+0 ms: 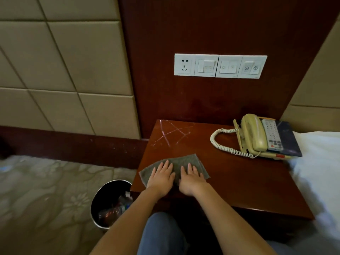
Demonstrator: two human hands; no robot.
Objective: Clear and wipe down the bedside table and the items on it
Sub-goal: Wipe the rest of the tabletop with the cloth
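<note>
We look down on 2 bare hands laid flat, side by side, on a grey cloth (184, 160) near the front left edge of the counter (230, 181). The left hand (161, 176) and right hand (191, 178) both have straight, slightly spread fingers that press the cloth down without gripping it. The cloth looks thin, soft and limp, with a fine woven dot texture. We judge that it will slide easily under flat palms and bunch up if pinched at a corner. The counter is glossy, dark reddish wood, hard and smooth. Pale chalky marks (173, 133) cross its back left part, just beyond the cloth. At the back right sits a cream plastic telephone (257, 135), its handset in the cradle, on a dark flat folder (288, 137). Its springy coiled cord (220, 140) loops out to the left. The telephone looks light and rigid, and we would lift it by the base with the handset held down, because the cord could snag. A round bin (108, 203) holding rubbish stands on the floor to the left, and a white bed (318, 162) lies to the right.
</note>
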